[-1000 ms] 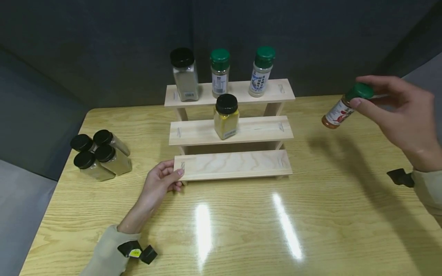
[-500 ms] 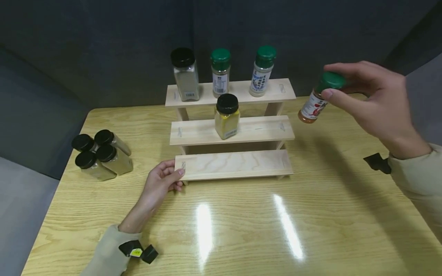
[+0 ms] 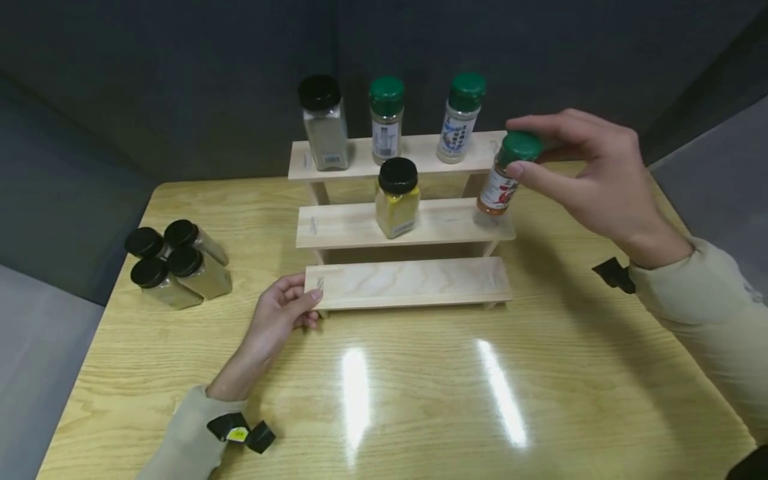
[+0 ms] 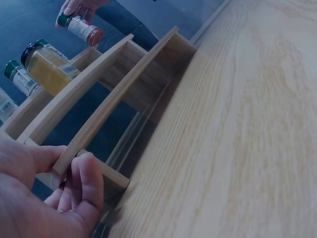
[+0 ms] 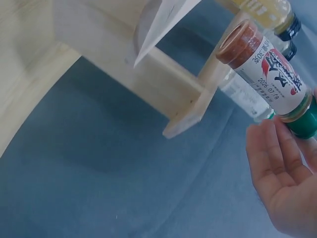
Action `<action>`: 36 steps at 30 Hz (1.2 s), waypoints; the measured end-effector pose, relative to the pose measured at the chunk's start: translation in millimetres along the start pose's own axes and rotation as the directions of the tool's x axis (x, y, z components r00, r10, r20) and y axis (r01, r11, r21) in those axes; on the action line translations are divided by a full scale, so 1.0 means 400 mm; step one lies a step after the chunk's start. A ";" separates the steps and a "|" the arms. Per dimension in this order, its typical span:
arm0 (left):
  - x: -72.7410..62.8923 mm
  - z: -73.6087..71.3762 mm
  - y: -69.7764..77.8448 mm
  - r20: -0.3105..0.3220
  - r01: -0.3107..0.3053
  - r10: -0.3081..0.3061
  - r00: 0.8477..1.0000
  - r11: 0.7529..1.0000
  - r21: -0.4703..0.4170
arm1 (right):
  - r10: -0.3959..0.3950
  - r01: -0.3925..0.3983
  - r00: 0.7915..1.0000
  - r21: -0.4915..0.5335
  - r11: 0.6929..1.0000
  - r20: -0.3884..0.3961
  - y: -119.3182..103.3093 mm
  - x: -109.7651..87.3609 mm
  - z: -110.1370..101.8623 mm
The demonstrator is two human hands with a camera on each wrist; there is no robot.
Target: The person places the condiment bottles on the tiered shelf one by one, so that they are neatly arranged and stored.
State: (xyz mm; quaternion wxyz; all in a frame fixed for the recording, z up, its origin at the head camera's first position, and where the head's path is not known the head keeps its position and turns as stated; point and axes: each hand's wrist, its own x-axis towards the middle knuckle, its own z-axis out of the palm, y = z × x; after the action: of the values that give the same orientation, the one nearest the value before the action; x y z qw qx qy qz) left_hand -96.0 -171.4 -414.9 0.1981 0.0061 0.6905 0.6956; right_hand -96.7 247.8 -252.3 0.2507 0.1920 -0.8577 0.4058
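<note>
A three-tier wooden spice rack (image 3: 414,285) stands on the table. My left hand (image 3: 282,308) grips the left end of its lowest shelf, thumb on top and fingers curled beneath, as the left wrist view (image 4: 59,193) also shows. By its green cap, my right hand (image 3: 591,177) pinches a spice jar (image 3: 499,190) of red powder, tilted over the right end of the middle shelf; whether its base touches is unclear. A black-capped jar of yellow powder (image 3: 397,207) stands mid-shelf. The top shelf bears a black-capped jar (image 3: 326,137) and two green-capped jars, one left (image 3: 386,137), one right (image 3: 457,133).
Several black-capped jars (image 3: 201,273) stand in a cluster at the table's left. A dark partition (image 3: 240,87) rises behind the rack. The wooden table (image 3: 420,400) extends in front, with two bright light reflections.
My right hand has carried the red-powder jar leftward, from beside the rack to over the middle shelf's right end. My left hand has kept its grip on the lowest shelf.
</note>
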 end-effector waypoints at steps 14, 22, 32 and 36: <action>0.005 0.002 0.002 -0.002 0.000 0.000 1.000 1.000 0.008 | -0.031 0.031 0.996 -0.002 1.000 0.081 0.004 0.010 0.065; 0.005 0.002 0.002 -0.009 0.003 -0.003 1.000 1.000 0.010 | -0.030 0.029 0.995 0.008 1.000 0.096 0.010 0.010 0.079; 0.002 -0.001 0.001 -0.004 0.002 -0.002 1.000 1.000 0.009 | -0.033 0.032 0.993 0.014 0.999 0.109 0.021 0.002 0.096; 0.002 -0.001 0.000 -0.009 0.004 -0.003 1.000 1.000 0.015 | -0.034 0.033 0.993 0.008 0.999 0.111 0.024 -0.001 0.098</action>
State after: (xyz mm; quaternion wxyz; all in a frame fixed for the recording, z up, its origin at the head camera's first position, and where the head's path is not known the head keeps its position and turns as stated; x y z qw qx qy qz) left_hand -96.9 -171.6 -415.0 0.1961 0.0032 0.6966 0.6901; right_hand -112.4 222.5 -279.8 0.2088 0.2293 -0.8657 0.3928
